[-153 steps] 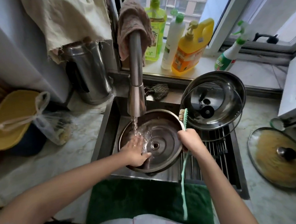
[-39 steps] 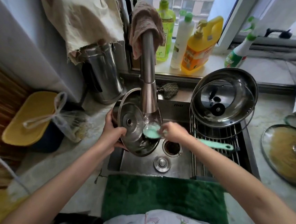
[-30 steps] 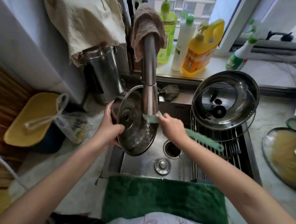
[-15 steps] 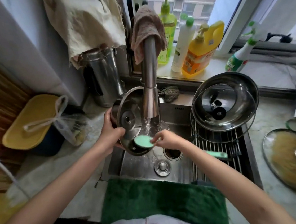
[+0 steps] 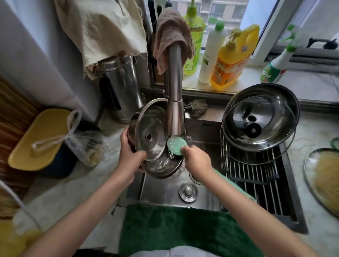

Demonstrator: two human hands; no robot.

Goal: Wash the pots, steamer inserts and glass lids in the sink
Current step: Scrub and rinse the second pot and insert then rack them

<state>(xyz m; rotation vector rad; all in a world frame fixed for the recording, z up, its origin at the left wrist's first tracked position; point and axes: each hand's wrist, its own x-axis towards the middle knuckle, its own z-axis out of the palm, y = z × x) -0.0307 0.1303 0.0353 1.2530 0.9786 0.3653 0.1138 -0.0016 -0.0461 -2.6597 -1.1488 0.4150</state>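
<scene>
My left hand (image 5: 130, 160) grips the left rim of a glass lid (image 5: 151, 134) and the steel pot (image 5: 163, 164) behind it, both tilted up over the sink (image 5: 166, 193). Water runs from the faucet (image 5: 175, 105) onto them. My right hand (image 5: 197, 160) grips a green dish brush (image 5: 176, 146), its round head pressed against the lid's lower right under the stream. A second steel pot (image 5: 284, 121) with a glass lid (image 5: 255, 130) in it rests on the drying rack (image 5: 253, 172). Another glass lid (image 5: 335, 182), smeared yellow, lies on the counter at right.
Soap bottles (image 5: 230, 60) and a spray bottle (image 5: 276, 64) stand on the window sill. A steel kettle (image 5: 123, 87) stands behind the sink's left corner. A yellow-lidded bin (image 5: 39, 141) with a plastic bag (image 5: 87, 144) sits left. A green mat (image 5: 174, 227) lies along the sink's front edge.
Five seconds ago the pot lay flat in the sink; now it is tilted up with the lid. Over the last second the brush head moved up and down across the lid under the water.
</scene>
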